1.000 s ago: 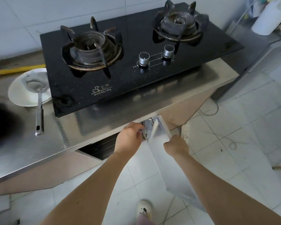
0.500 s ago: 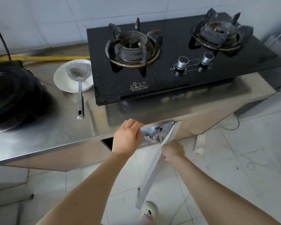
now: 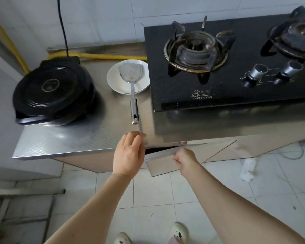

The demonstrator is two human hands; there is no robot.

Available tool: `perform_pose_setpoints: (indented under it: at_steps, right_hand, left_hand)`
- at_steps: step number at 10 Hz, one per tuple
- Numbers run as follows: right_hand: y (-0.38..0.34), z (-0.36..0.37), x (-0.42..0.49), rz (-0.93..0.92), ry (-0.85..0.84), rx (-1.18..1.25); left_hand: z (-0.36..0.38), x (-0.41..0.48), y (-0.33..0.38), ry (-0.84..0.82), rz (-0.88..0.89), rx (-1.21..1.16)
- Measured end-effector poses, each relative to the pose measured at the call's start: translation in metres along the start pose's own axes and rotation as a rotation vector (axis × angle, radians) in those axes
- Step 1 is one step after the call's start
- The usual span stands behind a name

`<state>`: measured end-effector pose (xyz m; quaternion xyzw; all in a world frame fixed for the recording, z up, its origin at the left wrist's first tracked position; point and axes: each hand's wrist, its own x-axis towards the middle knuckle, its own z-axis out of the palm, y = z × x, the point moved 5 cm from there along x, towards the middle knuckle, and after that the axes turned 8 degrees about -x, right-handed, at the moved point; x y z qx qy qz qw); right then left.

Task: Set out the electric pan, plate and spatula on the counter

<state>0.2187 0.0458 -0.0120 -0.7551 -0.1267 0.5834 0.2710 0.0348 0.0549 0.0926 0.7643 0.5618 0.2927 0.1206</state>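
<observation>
The black round electric pan (image 3: 53, 90) sits lid shut on the steel counter (image 3: 69, 138) at the left. Right of it lies a white plate (image 3: 116, 83) with a metal spatula (image 3: 133, 95) resting blade-up in it, handle pointing toward me. My left hand (image 3: 128, 154) rests at the counter's front edge with fingers loosely extended, holding nothing. My right hand (image 3: 184, 159) is closed on the top edge of the beige cabinet door (image 3: 164, 164) below the counter, which stands only slightly ajar.
A black two-burner gas stove (image 3: 218, 95) fills the counter's right side. A yellow hose (image 3: 104, 56) runs along the wall and a black cord (image 3: 62, 27) hangs down to the pan. A crumpled white cloth (image 3: 247, 170) lies on the tiled floor.
The cabinet door has swung from wide open to nearly shut under my right hand. My left hand rose from the cabinet opening to the counter edge. My view shifted left, revealing the pan.
</observation>
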Motion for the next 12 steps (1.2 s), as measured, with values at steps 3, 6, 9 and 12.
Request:
perform_pose_setpoints:
  at_steps: [3, 6, 9, 12]
  right_hand:
    - [-0.007, 0.030, 0.013, 0.043, 0.014, 0.393]
    - [-0.004, 0.034, 0.020, -0.014, -0.065, 0.607]
    - [-0.015, 0.025, 0.003, -0.017, -0.016, 0.380]
    - [-0.037, 0.016, -0.053, 0.076, 0.035, 0.119]
  left_hand:
    - [-0.007, 0.003, -0.033, -0.061, -0.075, 0.041]
    - [-0.015, -0.004, -0.048, -0.092, -0.034, 0.080]
    - [-0.024, -0.010, -0.046, -0.136, -0.023, 0.102]
    - [-0.070, 0.001, -0.040, -0.137, -0.064, 0.120]
